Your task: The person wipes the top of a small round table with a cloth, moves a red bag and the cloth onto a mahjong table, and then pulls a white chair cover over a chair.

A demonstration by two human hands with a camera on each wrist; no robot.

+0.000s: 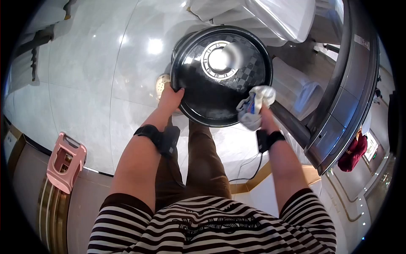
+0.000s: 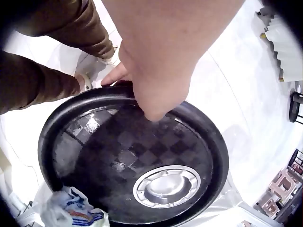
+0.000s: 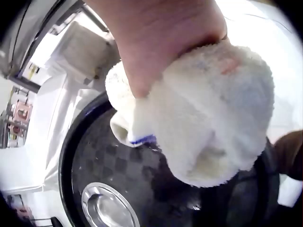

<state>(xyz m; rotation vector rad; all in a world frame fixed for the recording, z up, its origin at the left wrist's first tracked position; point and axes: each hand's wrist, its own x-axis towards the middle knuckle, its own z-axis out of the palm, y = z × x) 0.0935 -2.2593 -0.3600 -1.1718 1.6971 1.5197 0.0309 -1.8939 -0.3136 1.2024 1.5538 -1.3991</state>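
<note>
— What was hard to make out?

— The right hand (image 1: 263, 113) was mostly buried in the cloth (image 1: 253, 106); its grip was bunched tight around it, pressed at the tray's lower right rim. The left hand's (image 1: 170, 98) fingers went under the edge, thumb on top, clamped on the rim.

— Where was the tray (image 1: 203, 101)?

— Upper middle of the head view, held up over the pale floor (image 1: 93, 76). Open floor lay to its left; a pink stool (image 1: 65, 161) stood at lower left, well apart.

Round tray (image 1: 198, 101): glossy black, smooth, checkered face; centre disc (image 1: 218, 60) polished metal. Cloth (image 1: 253, 108): white terry, rough, matt. Floor (image 1: 97, 72): glossy pale tile. Stool (image 1: 65, 161): pink plastic.
</note>
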